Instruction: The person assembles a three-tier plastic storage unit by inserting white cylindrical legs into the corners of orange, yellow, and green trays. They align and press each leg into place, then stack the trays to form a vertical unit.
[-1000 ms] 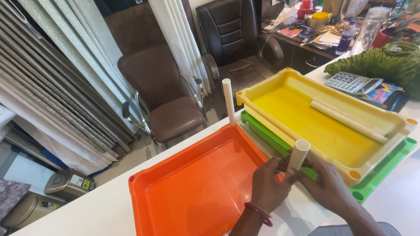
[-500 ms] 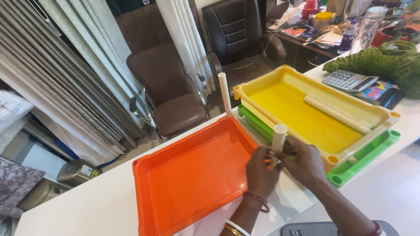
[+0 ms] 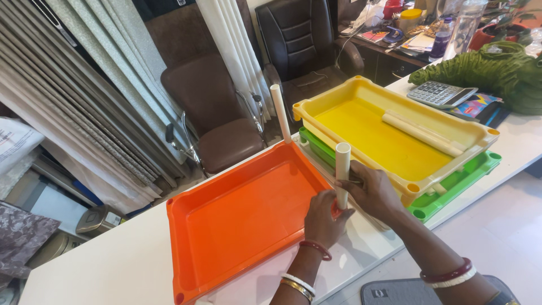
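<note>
Pipe [image 3: 342,164] upright, prob. both hands [image 3: 350,206].

Left hand [image 3: 323,217]: fingers curled, wrist bangled. Right hand [image 3: 374,192]: closed in a grip, forearm extended, wrist bangled.

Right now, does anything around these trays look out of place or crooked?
Slightly. The yellow tray sits skewed on the green tray, whose edge juts out along the near side. One white tube lies loose inside the yellow tray, while another tube stands upright at the orange tray's far corner. No spills or damage visible.
</note>
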